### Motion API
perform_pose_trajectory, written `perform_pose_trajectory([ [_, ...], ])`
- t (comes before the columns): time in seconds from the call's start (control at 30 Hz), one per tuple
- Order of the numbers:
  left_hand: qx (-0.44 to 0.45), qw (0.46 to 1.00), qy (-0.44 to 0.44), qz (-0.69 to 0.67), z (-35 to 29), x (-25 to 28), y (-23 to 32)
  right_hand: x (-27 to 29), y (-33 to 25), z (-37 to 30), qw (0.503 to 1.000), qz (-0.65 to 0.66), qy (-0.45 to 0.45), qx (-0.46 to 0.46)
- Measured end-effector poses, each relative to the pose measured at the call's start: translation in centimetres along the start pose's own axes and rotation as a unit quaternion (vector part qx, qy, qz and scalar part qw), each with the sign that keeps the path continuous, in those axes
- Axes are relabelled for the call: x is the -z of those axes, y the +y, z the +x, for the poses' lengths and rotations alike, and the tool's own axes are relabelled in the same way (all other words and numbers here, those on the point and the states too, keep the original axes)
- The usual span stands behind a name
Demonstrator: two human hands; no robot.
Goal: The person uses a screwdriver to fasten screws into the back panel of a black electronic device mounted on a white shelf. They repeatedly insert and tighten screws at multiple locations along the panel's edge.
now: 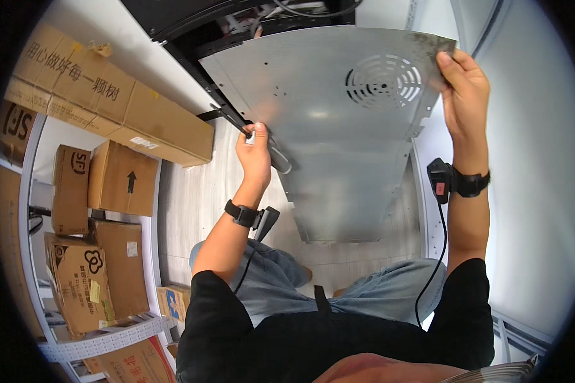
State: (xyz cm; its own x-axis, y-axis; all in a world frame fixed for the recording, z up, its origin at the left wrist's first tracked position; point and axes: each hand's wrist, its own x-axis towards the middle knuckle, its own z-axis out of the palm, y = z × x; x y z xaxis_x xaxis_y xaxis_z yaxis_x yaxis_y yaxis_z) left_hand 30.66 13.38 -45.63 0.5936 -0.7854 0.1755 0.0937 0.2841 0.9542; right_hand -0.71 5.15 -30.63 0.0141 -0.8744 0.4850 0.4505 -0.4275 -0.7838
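Observation:
A large grey sheet-metal panel (338,159) tilts in front of me, with a round slotted vent and small holes in it. At its far right corner, my right hand (463,86) grips the edge, thumb on the face. Beside the panel's left edge, my left hand (254,156) is closed around a slim black tool (231,120) that sticks out past the fist. Something white shows by the thumb. A grey cylindrical piece (281,159) lies just right of that hand; whether it belongs to the tool, I cannot tell.
Behind the panel stands a black open-framed cabinet (191,29) with cables inside. To the left, a metal shelf (108,338) carries several cardboard boxes (124,179), and a long carton (115,96) juts out above. A white wall (536,159) rises at the right. Wrist straps trail cables.

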Motion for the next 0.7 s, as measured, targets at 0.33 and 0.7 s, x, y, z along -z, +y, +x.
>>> perform_pose_trajectory([
  [0.33, -0.114, 0.98, 0.119, 0.108, 4.3, 6.0, -0.9, -6.2, 8.0, 1.8, 0.999, -0.013, 0.034, -0.029],
  [0.7, -0.097, 0.99, 0.103, 0.017, 8.0, 5.8, -2.6, -6.9, 8.9, -0.1, 0.977, -0.117, 0.171, 0.039],
])
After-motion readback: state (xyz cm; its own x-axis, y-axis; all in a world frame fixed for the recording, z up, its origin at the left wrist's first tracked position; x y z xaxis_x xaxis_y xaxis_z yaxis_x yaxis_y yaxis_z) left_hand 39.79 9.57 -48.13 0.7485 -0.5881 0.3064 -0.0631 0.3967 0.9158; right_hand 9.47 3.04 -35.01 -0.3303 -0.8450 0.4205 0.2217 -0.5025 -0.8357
